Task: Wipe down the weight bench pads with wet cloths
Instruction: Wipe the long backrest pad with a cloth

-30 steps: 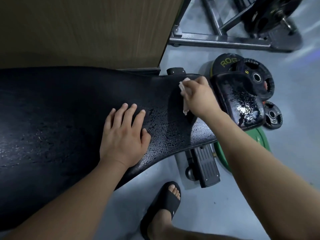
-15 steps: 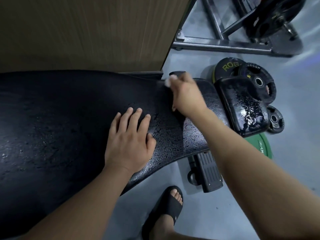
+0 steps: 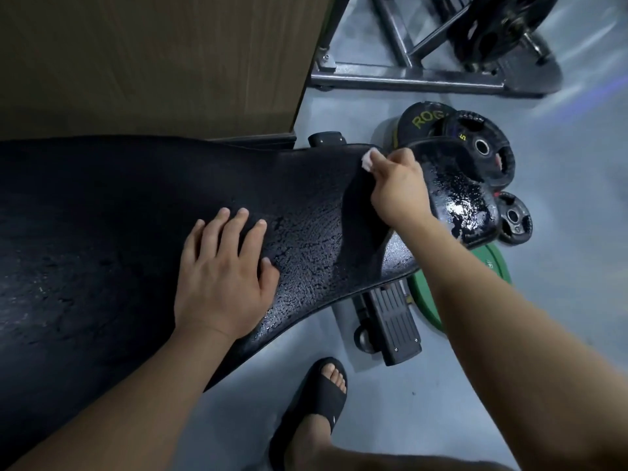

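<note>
The long black back pad (image 3: 102,215) of the weight bench runs from the left edge to the centre right, beaded with water near its narrow end. A smaller glossy wet seat pad (image 3: 462,198) sits just beyond that end. My right hand (image 3: 397,188) is closed on a small white cloth (image 3: 367,161), pressing it on the far corner of the back pad's narrow end. Only a bit of cloth shows past my fingers. My left hand (image 3: 224,277) lies flat on the back pad with fingers spread, holding nothing.
A wooden panel (image 3: 153,62) stands behind the bench. Black weight plates (image 3: 475,144) and a green plate (image 3: 492,263) lie on the grey floor to the right. A steel rack base (image 3: 407,79) is at top right. The bench foot (image 3: 390,321) and my sandalled foot (image 3: 316,402) are below.
My right hand with the cloth swept left along the pad's far edge, then back right to the pad's end corner. My left hand stayed flat on the pad.
</note>
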Demonstrator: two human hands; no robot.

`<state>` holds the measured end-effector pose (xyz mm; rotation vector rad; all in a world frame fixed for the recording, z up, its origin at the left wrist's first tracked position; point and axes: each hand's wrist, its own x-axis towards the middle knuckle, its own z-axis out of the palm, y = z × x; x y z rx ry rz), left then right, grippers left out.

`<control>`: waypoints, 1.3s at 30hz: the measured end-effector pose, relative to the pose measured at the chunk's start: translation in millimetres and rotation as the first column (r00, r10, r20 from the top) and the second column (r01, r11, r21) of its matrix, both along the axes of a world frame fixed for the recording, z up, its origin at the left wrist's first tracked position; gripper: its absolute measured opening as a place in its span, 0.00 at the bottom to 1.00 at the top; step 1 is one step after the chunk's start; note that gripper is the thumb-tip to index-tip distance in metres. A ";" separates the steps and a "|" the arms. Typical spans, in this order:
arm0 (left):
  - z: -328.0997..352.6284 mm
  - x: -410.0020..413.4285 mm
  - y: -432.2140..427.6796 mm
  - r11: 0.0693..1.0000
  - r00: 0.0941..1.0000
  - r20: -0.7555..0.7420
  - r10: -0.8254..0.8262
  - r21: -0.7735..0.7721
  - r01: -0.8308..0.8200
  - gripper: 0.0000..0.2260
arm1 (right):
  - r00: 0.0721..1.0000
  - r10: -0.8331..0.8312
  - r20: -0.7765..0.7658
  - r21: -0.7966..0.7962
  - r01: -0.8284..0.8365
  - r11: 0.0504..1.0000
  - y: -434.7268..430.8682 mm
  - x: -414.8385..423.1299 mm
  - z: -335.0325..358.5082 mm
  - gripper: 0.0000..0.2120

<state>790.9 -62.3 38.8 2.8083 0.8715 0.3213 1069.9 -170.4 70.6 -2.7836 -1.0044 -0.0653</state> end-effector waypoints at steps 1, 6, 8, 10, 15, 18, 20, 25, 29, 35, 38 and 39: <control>-0.8 -1.0 -0.1 1.000 1.000 0.001 -0.005 -0.004 0.005 0.24 | 0.999 0.036 0.009 0.014 -0.036 0.999 -12.0 -12.3 -3.4 0.19; -1.2 1.3 1.7 1.000 1.000 -0.010 0.009 -0.011 -0.009 0.24 | 0.992 0.129 0.017 -0.017 -0.128 0.992 -40.6 -11.4 -5.2 0.22; -1.9 2.1 1.2 1.000 1.000 -0.013 0.003 -0.021 -0.003 0.24 | 0.999 0.034 0.009 -0.004 -0.034 0.999 -43.2 -1.8 -4.7 0.21; -2.3 1.2 0.6 0.999 1.000 -0.018 -0.009 -0.031 0.008 0.24 | 1.000 -0.002 0.013 -0.004 0.002 1.000 -55.0 -27.0 -6.5 0.21; 2.3 -0.8 -0.1 0.996 1.000 -0.024 -0.009 -0.088 0.007 0.24 | 0.974 0.195 -0.113 0.009 -0.195 0.981 -94.7 -131.0 -4.1 0.25; 14.7 -3.4 4.0 0.982 0.997 -0.055 -0.052 -0.184 0.041 0.24 | 0.932 0.298 -0.205 0.028 -0.299 0.954 -100.8 -143.0 9.1 0.24; 29.8 -4.2 11.3 0.952 0.985 -0.141 -0.100 -0.303 0.053 0.23 | 0.946 0.277 -0.170 0.059 -0.271 0.961 -101.1 -138.1 19.8 0.22; 63.6 -40.5 20.1 0.906 0.955 -0.291 -0.058 -0.417 -0.072 0.28 | 0.995 0.048 -0.092 0.122 -0.036 0.992 -82.2 -99.2 28.0 0.15; 71.8 -90.0 34.7 0.860 0.855 -0.517 -0.039 -0.453 -0.234 0.40 | 0.996 0.024 -0.087 0.093 -0.016 0.996 -48.1 -121.0 11.2 0.13; 68.6 -110.8 48.5 0.816 0.768 -0.630 -0.114 -0.501 -0.289 0.51 | 0.775 0.615 -0.147 0.083 -0.610 0.788 -44.6 -194.1 5.4 0.22; 67.9 -105.3 48.1 0.835 0.778 -0.621 -0.092 -0.474 -0.280 0.52 | 0.856 0.515 -0.048 0.077 -0.510 0.856 -29.7 -143.0 0.5 0.20; 68.0 -105.1 48.2 0.841 0.778 -0.622 -0.086 -0.464 -0.278 0.52 | 0.909 0.417 -0.021 0.071 -0.414 0.907 -16.5 -126.3 0.7 0.19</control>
